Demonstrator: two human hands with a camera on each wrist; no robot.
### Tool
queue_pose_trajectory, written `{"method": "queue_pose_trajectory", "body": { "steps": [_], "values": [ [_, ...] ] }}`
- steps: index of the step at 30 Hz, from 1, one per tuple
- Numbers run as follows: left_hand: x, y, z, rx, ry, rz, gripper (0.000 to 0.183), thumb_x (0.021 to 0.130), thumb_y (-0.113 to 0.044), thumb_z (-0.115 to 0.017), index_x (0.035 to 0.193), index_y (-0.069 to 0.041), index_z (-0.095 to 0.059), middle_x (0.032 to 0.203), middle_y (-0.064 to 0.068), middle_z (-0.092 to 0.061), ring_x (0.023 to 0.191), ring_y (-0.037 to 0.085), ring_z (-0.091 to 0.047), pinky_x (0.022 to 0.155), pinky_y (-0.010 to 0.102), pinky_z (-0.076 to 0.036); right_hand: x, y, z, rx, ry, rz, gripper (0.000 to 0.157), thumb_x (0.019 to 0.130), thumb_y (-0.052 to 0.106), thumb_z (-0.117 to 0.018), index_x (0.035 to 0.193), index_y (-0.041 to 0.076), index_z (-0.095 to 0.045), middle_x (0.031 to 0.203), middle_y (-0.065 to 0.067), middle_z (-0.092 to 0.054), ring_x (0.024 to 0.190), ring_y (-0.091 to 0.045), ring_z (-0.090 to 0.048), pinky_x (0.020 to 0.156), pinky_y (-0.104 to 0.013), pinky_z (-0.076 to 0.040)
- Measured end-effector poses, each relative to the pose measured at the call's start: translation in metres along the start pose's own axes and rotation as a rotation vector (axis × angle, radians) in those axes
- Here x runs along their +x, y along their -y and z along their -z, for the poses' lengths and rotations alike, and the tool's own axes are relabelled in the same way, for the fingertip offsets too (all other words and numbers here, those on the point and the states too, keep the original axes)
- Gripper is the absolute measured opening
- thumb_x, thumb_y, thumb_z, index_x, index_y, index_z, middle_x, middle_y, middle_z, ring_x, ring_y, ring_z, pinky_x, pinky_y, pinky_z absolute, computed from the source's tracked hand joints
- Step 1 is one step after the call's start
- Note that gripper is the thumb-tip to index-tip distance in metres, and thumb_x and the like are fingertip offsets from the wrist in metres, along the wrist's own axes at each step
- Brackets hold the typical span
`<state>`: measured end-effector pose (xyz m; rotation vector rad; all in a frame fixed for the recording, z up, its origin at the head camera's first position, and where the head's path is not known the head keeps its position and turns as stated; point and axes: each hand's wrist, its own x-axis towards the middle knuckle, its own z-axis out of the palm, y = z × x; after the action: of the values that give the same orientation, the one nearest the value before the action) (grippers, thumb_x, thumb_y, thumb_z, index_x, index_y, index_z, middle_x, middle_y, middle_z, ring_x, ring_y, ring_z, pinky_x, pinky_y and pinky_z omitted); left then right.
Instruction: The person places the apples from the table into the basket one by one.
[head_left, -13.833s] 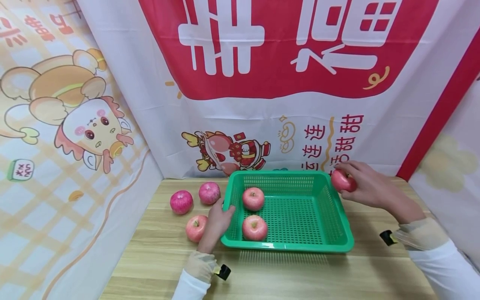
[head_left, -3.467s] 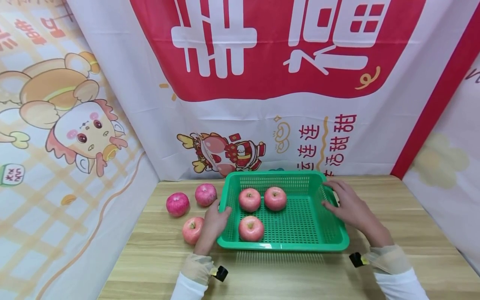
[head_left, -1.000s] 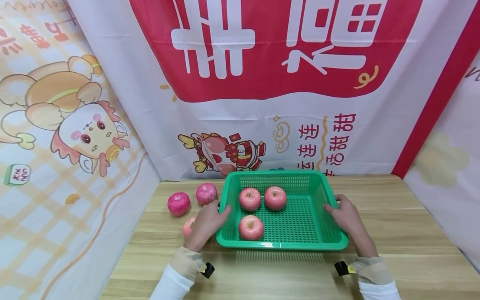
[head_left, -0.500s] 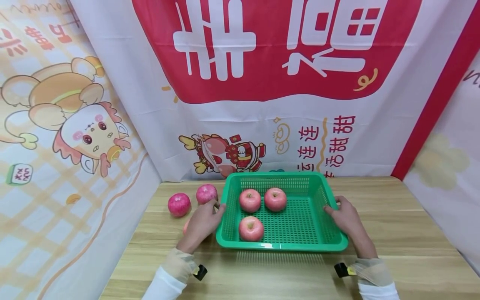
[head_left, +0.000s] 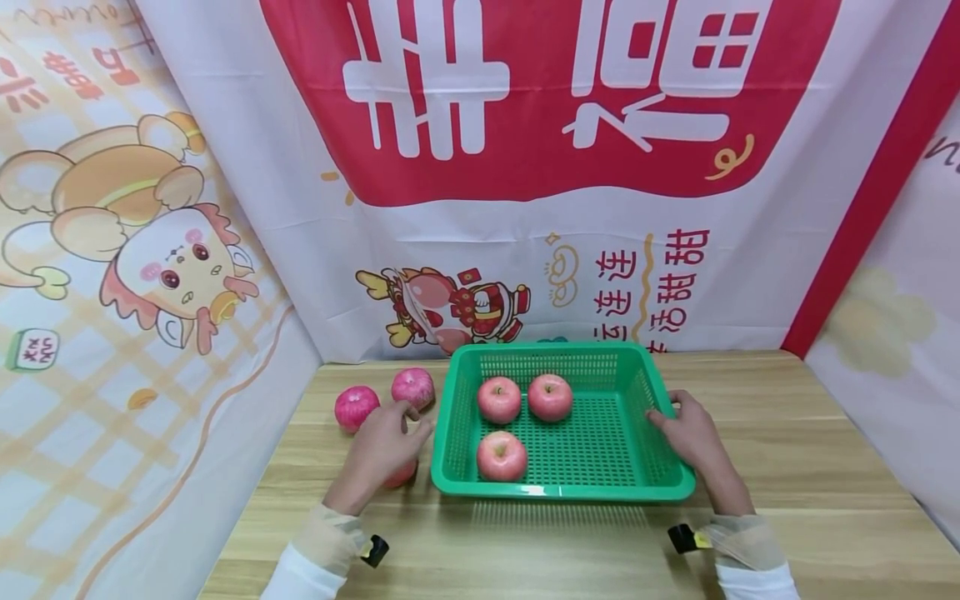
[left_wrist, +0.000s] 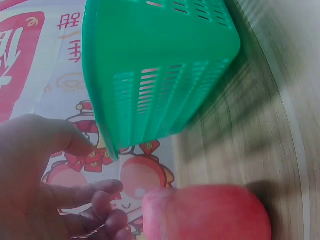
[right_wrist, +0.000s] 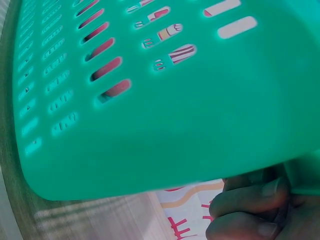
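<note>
A green plastic basket [head_left: 570, 493] stands on the table with three pink-red apples [head_left: 502, 457] inside, toward its left end. My right hand [head_left: 693, 437] grips its right rim, thumb over the inside and fingers curled under the rim in the right wrist view. Off the left rim, my left hand [head_left: 381, 450] hovers with loosely bent fingers, holding nothing. An apple [head_left: 402, 476] lies partly hidden beneath that hand; in the left wrist view an apple [left_wrist: 210, 215] is just below the fingers. Beyond them sit two deeper-magenta, streaked round fruits, one left [head_left: 356, 408] and one right [head_left: 413, 387].
The wood-grain table [head_left: 570, 550] ends against a white and red printed cloth [head_left: 450, 225] close behind the basket. A patterned cloth wall [head_left: 150, 433] bounds the left side, and a pale one [head_left: 885, 333] the right.
My left hand has let go of the basket's left rim and moved left over the apple there. A third apple has come into the basket since the oldest frame; my right hand now grips the rim.
</note>
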<state>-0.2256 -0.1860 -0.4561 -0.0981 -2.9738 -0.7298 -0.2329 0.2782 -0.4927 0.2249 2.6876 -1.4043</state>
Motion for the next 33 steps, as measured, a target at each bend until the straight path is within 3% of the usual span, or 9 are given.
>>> {"method": "queue_pose_trajectory", "body": {
  "steps": [7, 11, 16, 22, 33],
  "values": [
    [-0.005, 0.012, 0.008, 0.114, 0.005, 0.0, 0.041, 0.092, -0.039, -0.071, 0.116, -0.006, -0.072, 0.118, 0.015, -0.063, 0.11, 0.033, -0.054, 0.096, 0.054, -0.053, 0.002, -0.001, 0.0, -0.009, -0.006, 0.004, 0.057, 0.107, 0.022, -0.057, 0.146, -0.015, -0.04, 0.126, -0.036, -0.059, 0.096, -0.031, -0.07, 0.073, -0.039, -0.063],
    [-0.007, 0.017, 0.011, 0.136, 0.027, -0.007, 0.048, 0.088, -0.04, -0.072, 0.123, -0.006, -0.07, 0.123, 0.017, -0.06, 0.115, 0.035, -0.052, 0.101, 0.059, -0.05, 0.001, -0.002, 0.0, -0.003, -0.009, 0.007, 0.056, 0.107, 0.022, -0.057, 0.146, -0.015, -0.041, 0.126, -0.036, -0.06, 0.095, -0.03, -0.07, 0.072, -0.039, -0.063],
    [-0.008, 0.022, 0.012, 0.164, 0.069, -0.01, 0.056, 0.082, -0.037, -0.075, 0.127, -0.006, -0.066, 0.12, 0.019, -0.058, 0.111, 0.037, -0.051, 0.101, 0.06, -0.049, -0.001, -0.004, 0.0, 0.006, -0.03, 0.031, 0.055, 0.107, 0.021, -0.058, 0.144, -0.016, -0.042, 0.125, -0.037, -0.06, 0.093, -0.031, -0.072, 0.071, -0.04, -0.063],
    [-0.01, 0.03, 0.007, 0.172, 0.13, -0.009, 0.067, 0.081, -0.039, -0.079, 0.136, -0.005, -0.061, 0.13, 0.022, -0.057, 0.115, 0.04, -0.052, 0.104, 0.064, -0.049, -0.002, -0.005, -0.002, 0.014, -0.034, 0.032, 0.054, 0.107, 0.021, -0.058, 0.144, -0.015, -0.043, 0.125, -0.037, -0.061, 0.092, -0.03, -0.072, 0.071, -0.04, -0.064],
    [-0.013, 0.039, -0.003, 0.137, 0.203, 0.038, 0.08, 0.075, -0.036, -0.087, 0.141, -0.003, -0.057, 0.135, 0.025, -0.054, 0.117, 0.04, -0.055, 0.094, 0.064, -0.056, -0.003, -0.003, -0.003, 0.021, -0.02, 0.029, 0.054, 0.107, 0.022, -0.057, 0.144, -0.014, -0.043, 0.126, -0.037, -0.061, 0.093, -0.03, -0.073, 0.071, -0.041, -0.064]
  ]
}}
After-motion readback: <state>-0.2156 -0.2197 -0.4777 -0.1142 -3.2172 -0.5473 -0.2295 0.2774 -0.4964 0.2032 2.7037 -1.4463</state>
